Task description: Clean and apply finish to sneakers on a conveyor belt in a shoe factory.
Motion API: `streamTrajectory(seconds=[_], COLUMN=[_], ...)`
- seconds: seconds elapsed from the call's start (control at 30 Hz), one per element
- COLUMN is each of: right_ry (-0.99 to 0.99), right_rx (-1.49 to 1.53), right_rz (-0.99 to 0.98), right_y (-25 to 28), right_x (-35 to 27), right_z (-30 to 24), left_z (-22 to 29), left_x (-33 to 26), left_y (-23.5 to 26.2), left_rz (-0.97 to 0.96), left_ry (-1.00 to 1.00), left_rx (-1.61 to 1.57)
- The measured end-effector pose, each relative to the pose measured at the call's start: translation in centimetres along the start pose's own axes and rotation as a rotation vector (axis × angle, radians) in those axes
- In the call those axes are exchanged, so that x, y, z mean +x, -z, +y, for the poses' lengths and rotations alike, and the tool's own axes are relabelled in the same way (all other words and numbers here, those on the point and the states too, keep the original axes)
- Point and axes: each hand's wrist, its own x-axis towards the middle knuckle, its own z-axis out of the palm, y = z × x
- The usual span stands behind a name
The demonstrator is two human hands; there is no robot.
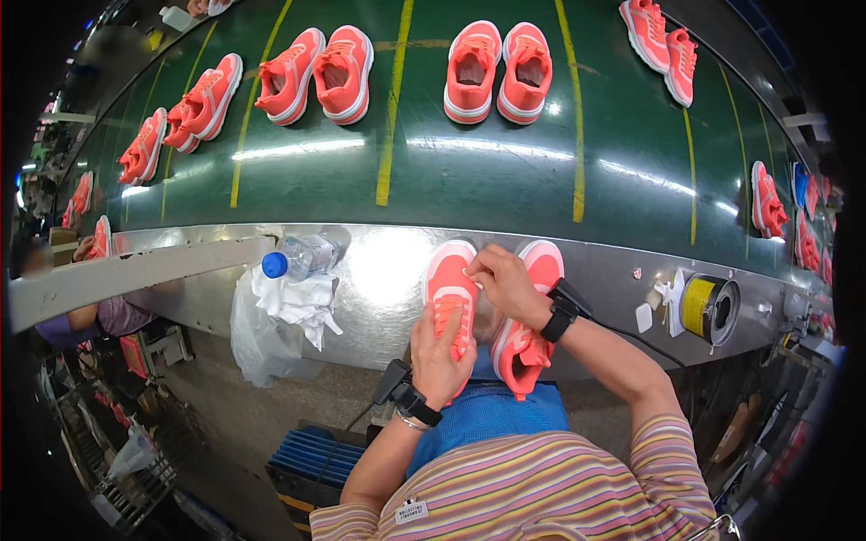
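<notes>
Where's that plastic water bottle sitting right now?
In the head view, the water bottle lies on its side on the metal ledge, left of the person's hands, beside white rags and just below the green conveyor belt.

Green conveyor belt (487, 171) with yellow stripes fills 12 o'clock, ceiling lights glaring off it. Shiny steel ledge (379, 270) runs along its near edge. Grey concrete floor (234, 415) at 7 o'clock.

The belt (487, 171) is shiny green. The near ledge (379, 270) is smooth metal. Left, a clear plastic bottle (302, 257) lies on crumpled white cloth (293, 302).
</notes>
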Motion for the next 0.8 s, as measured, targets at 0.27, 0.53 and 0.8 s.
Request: streamTrajectory(seconds=[0.27,0.53,0.8], right_ry=[-0.004,0.046,0.194], right_rx=[-0.066,0.103,-0.099], right_rz=[0.179,0.175,0.013], right_y=[-0.2,-0.3,-0.3], right_x=[2.0,1.6,-0.1], right_z=[1.6,0.0,0.2], left_z=[0.0,-0.6,-0.4], left_x=[0.2,-0.1,0.2], left_y=[-0.1,0.3,0.0], left_rz=[0.010,0.032,0.057], left_ry=[-0.006,-0.007,-0.037], left_rx=[0.014,-0.029,-0.003])
